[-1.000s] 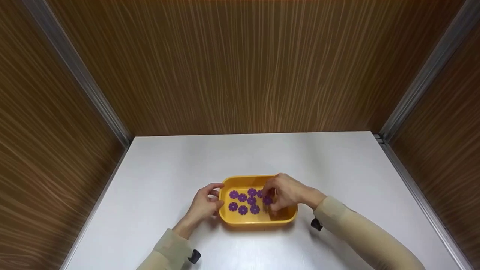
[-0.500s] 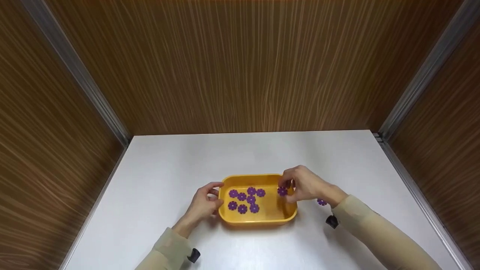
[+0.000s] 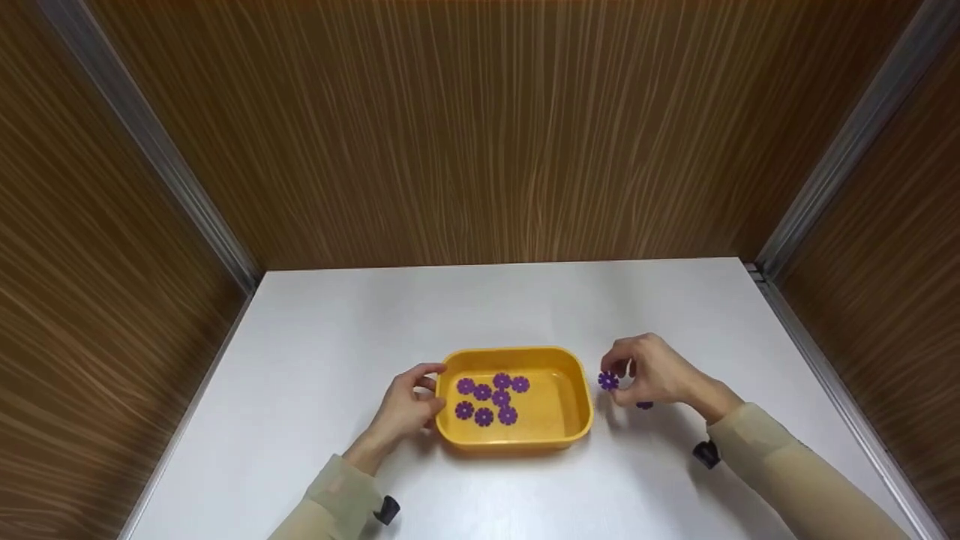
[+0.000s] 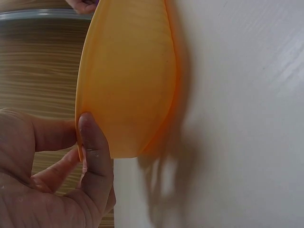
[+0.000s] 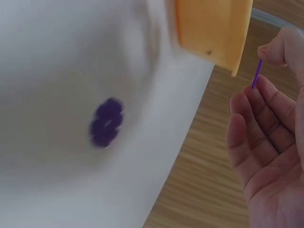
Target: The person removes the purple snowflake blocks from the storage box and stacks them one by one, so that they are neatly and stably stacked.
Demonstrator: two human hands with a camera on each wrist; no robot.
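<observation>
A yellow-orange plastic tray [image 3: 551, 431] sits on the table, with several flat purple flower-shaped discs [image 3: 484, 417] lying in its left and middle part. My left hand [image 3: 405, 405] grips the tray's left end; in the left wrist view its thumb [image 4: 95, 147] presses the outer wall, with fingers over the rim. Just right of the tray, my right hand [image 3: 652, 371] pinches one purple flower disc [image 3: 608, 380] between thumb and fingertips, seen edge-on in the right wrist view. Another purple flower disc [image 5: 107, 122] lies on the table below the right hand, partly hidden by it in the head view.
The white table [image 3: 337, 315] is bounded by wood-grain panels [image 3: 495, 135] at the back and on both sides. Metal rails [image 3: 832, 127] run along the corners. Each wrist bears a small black device [image 3: 706, 454].
My right hand has lifted a purple flower disc out of the tray and carried it right, past the tray's rim. The left hand stays on the tray's left end.
</observation>
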